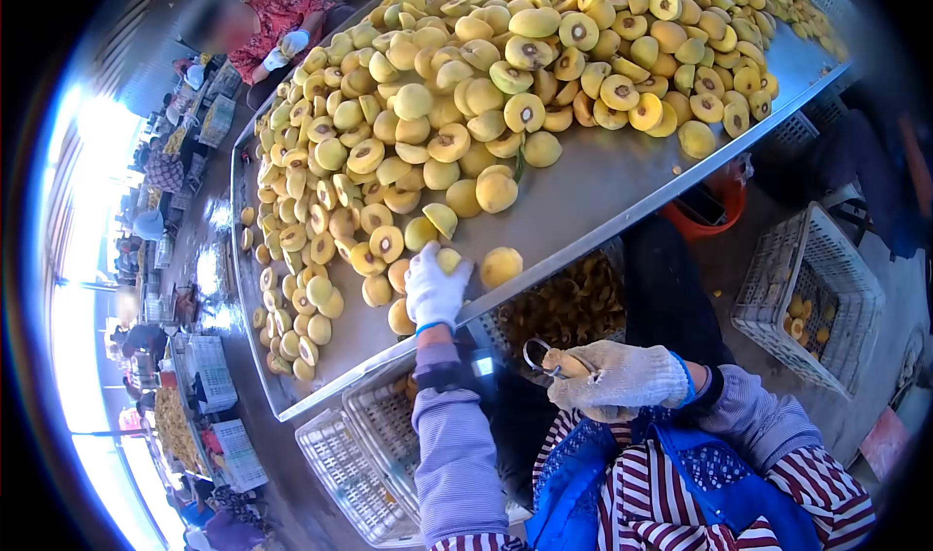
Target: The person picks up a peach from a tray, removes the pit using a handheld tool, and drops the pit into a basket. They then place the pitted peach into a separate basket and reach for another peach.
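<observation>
My left hand (437, 287), in a white glove, reaches onto the metal table (573, 187). Its fingers and thumb close around a yellow peach (448, 260) at the near edge of the pile. A loose peach (501, 266) lies just right of that hand. Over my lap, my right hand (622, 376) wears a thick, stained knit glove and is closed on a pitting tool with a curved metal loop (533, 355). Most of the tool's handle is hidden in the glove. Many halved peaches (447, 143), some with brown pits showing, are heaped across the table.
Below the table edge sits a container of brown scraps (573, 303). White plastic crates (360, 454) stand at lower left; another crate (836, 289) at right holds several peaches. An orange bucket (719, 211) is under the table. A person (277, 26) works across the table.
</observation>
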Demonstrator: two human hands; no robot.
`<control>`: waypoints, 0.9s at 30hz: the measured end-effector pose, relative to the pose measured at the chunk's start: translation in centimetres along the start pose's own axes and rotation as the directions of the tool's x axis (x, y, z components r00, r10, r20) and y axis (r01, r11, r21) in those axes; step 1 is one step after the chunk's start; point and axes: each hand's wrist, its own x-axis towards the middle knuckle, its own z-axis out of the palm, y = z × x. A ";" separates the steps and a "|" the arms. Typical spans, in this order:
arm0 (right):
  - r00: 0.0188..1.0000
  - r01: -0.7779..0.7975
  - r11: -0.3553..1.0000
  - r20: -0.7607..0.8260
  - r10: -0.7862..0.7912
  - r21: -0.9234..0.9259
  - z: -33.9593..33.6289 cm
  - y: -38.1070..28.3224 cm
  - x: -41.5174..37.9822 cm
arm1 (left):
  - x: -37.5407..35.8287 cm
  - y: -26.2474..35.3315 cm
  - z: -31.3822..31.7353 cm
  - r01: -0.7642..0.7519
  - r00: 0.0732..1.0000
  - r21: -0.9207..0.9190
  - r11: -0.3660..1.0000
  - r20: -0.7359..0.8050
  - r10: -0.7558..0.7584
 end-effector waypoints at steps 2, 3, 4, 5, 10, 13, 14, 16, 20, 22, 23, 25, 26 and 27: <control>0.999 0.014 1.000 -0.044 -0.014 -0.007 0.2 -0.6 0.1 | -0.9 0.7 -1.0 0.105 0.994 -0.604 0.790 0.097 -0.058; 0.998 0.020 1.000 -0.065 -0.020 -0.005 0.3 -0.8 0.2 | -1.9 1.1 -0.8 0.093 0.994 -0.804 0.587 0.105 -0.014; 0.995 0.036 0.999 -0.091 -0.037 -0.013 0.2 -0.9 0.4 | -2.9 1.4 -0.4 0.083 0.995 -0.939 0.334 0.098 0.031; 0.992 0.049 0.999 -0.117 -0.051 -0.017 0.2 -1.0 0.6 | -4.1 1.8 0.0 0.080 0.994 -0.995 0.053 0.083 0.070; 0.951 0.097 0.986 -0.278 -0.132 -0.135 0.4 -0.8 1.0 | -10.8 6.8 -1.6 0.245 0.939 -0.968 -0.050 0.224 0.262; 0.875 0.249 0.901 -0.315 -0.367 -0.356 0.3 0.3 1.4 | -13.1 9.3 -1.6 0.140 0.966 -0.985 0.096 0.157 0.203; 0.869 0.239 0.889 -0.322 -0.375 -0.392 0.4 0.4 1.3 | -13.6 9.5 -1.6 0.108 0.969 -0.985 0.136 0.135 0.207; 0.858 0.215 0.860 -0.331 -0.392 -0.462 0.4 0.4 1.3 | -14.1 9.6 -1.8 0.070 0.965 -0.983 0.172 0.110 0.237; 0.861 0.276 0.893 -0.321 -0.394 -0.355 0.5 1.6 1.5 | -15.8 11.0 -0.6 -0.158 0.976 -0.945 0.286 -0.106 0.188; 0.962 0.119 0.989 -0.237 -0.136 -0.082 0.8 -0.5 -0.2 | -16.6 11.8 -0.3 -0.207 0.975 -0.935 0.287 -0.173 0.140; 0.972 0.086 0.992 -0.211 -0.103 -0.089 0.8 -0.9 -0.4 | -16.7 11.8 -0.3 -0.221 0.972 -0.936 0.273 -0.187 0.146; 0.986 0.023 0.994 -0.163 -0.040 -0.106 0.7 -1.2 -0.7 | -17.2 11.6 -0.2 -0.248 0.964 -0.938 0.243 -0.213 0.162; 0.947 0.208 0.966 -0.214 -0.239 -0.155 0.7 -0.2 -0.1 | -17.3 11.6 0.1 -0.278 0.957 -0.934 0.224 -0.250 0.146; 0.868 0.381 0.900 -0.254 -0.428 -0.214 0.8 1.7 1.2 | -17.3 11.5 0.8 -0.308 0.949 -0.929 0.204 -0.286 0.130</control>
